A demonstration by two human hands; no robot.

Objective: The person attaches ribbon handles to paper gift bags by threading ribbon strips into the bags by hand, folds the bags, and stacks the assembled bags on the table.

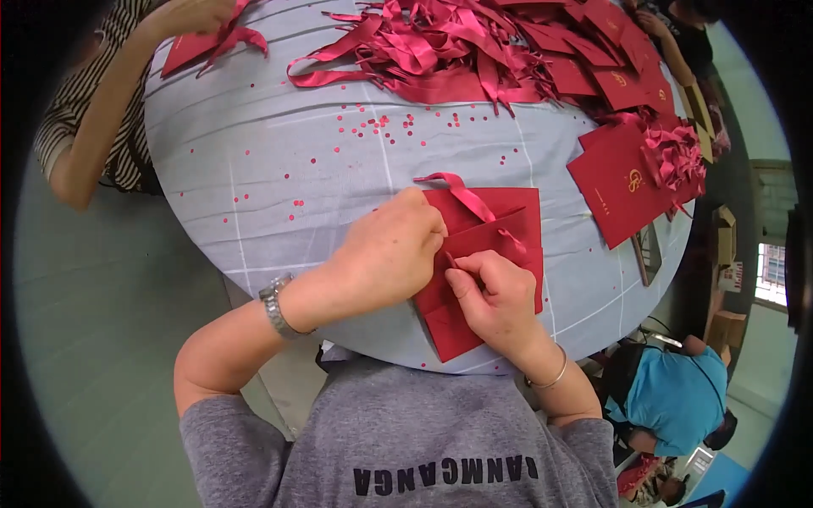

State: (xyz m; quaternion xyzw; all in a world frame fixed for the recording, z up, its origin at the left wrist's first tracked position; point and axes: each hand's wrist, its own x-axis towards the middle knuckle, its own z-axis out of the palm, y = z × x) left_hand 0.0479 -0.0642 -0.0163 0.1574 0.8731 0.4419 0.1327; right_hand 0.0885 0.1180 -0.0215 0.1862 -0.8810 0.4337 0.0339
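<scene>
Red bag [457, 330] on the desk [288, 203], close to the near edge, ribbon [461, 196] across its upper part. Left hand [398, 250] curled over it, fingertips mostly hidden, can't tell the grip. Right hand [498, 300] in a narrow thumb-and-finger pinch, contents unclear. Ribbon pile [415, 55] far side.

Bag [484, 240] on tbl [313, 199]; ribbon pile [440, 51] behind; other bags [611, 182] to R.

Room right of red bag [472, 240]; ribbons [432, 51] beyond.
</scene>
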